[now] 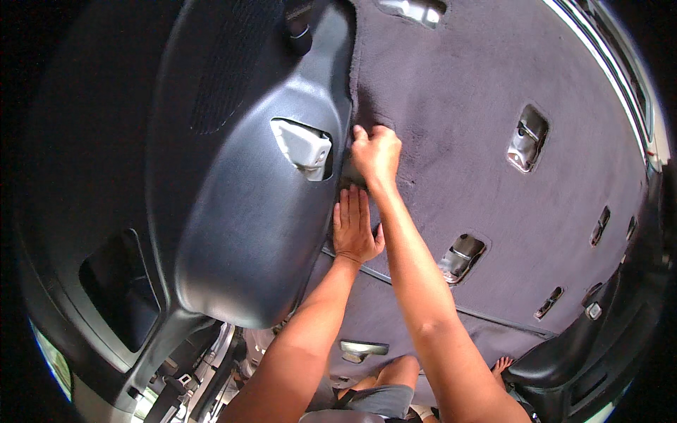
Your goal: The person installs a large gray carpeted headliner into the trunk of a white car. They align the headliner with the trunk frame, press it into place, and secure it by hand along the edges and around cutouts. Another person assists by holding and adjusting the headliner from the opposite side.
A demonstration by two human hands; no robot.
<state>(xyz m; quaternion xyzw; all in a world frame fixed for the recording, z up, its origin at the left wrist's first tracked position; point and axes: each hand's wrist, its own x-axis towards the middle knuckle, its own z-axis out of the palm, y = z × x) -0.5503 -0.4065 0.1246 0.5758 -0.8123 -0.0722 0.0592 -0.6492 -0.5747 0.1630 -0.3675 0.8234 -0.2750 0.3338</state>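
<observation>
My right hand is closed on the edge of a grey carpet beside a moulded black plastic trim panel, with the fingertips partly hidden. Just below it, my left hand lies flat, fingers extended together along the seam between carpet and trim; its fingertips reach into a dark gap under my right hand. A pale grey bracket shows through an opening in the trim, left of both hands.
The carpet has several recesses with metal fittings. A dark pocket is in the left trim, metal parts lie below it, and black moulding curves at lower right. A bent knee and bare toes show along the bottom.
</observation>
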